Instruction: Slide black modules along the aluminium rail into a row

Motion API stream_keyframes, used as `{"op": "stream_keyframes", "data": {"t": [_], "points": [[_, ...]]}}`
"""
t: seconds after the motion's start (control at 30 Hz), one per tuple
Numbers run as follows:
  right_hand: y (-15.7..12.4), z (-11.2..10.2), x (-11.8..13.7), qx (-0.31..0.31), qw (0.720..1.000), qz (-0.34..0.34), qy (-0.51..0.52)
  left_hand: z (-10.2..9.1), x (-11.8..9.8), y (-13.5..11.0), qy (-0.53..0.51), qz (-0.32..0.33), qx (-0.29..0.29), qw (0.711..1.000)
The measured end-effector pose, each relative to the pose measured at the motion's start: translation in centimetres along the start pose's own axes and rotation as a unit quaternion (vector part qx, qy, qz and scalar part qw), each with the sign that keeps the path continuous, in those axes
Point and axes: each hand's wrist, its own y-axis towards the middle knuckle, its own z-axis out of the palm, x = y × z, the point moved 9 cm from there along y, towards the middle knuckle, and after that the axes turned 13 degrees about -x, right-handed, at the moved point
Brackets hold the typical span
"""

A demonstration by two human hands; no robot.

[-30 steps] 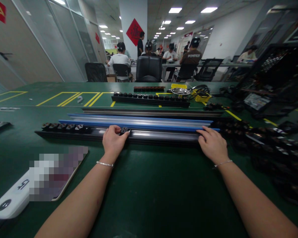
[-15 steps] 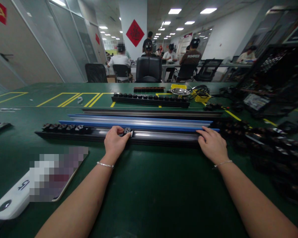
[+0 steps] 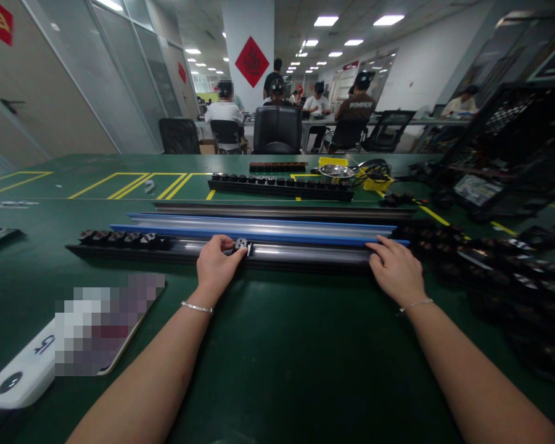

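Note:
A long black rail [image 3: 305, 256] lies across the green table, with several dark faceted pieces [image 3: 120, 238] seated in a row at its left end. My left hand [image 3: 218, 264] pinches a small black part with shiny facets [image 3: 241, 244] between thumb and fingers, over the middle of this rail. My right hand [image 3: 395, 265] rests at the rail's right end, its fingers stretched out and touching the edge there; nothing shows in its grip. Right behind lies a blue-edged rail [image 3: 259, 227], and beyond it a brown-black rail [image 3: 282, 211].
Dark parts [image 3: 499, 265] are heaped at the right. Farther back stand a filled black rail [image 3: 282, 187], a shiny metal dish [image 3: 335, 171] and a yellow bin [image 3: 377, 180]. A white device [image 3: 28, 364] lies at the front left. People sit beyond the table.
My left hand has shifted slightly to the right along the rail with the small part, whose facets now show brighter. My right hand has stayed in place.

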Motion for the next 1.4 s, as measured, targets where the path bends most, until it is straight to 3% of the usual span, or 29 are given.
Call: {"op": "stream_keyframes", "data": {"t": [0.17,0.43,1.4], "points": [[0.0,0.0,-0.1,0.000,1.000,-0.002,0.006,0.3,-0.3,0.0,0.010,0.017,0.016,1.000],[0.0,0.1,-0.1,0.001,1.000,0.002,0.001,0.5,-1.9,-0.4,0.068,0.123,0.019,0.990],[0.0,0.0,0.1,-0.005,1.000,-0.002,-0.010,0.9,-2.6,-0.7,0.032,0.156,0.061,0.985]]}}
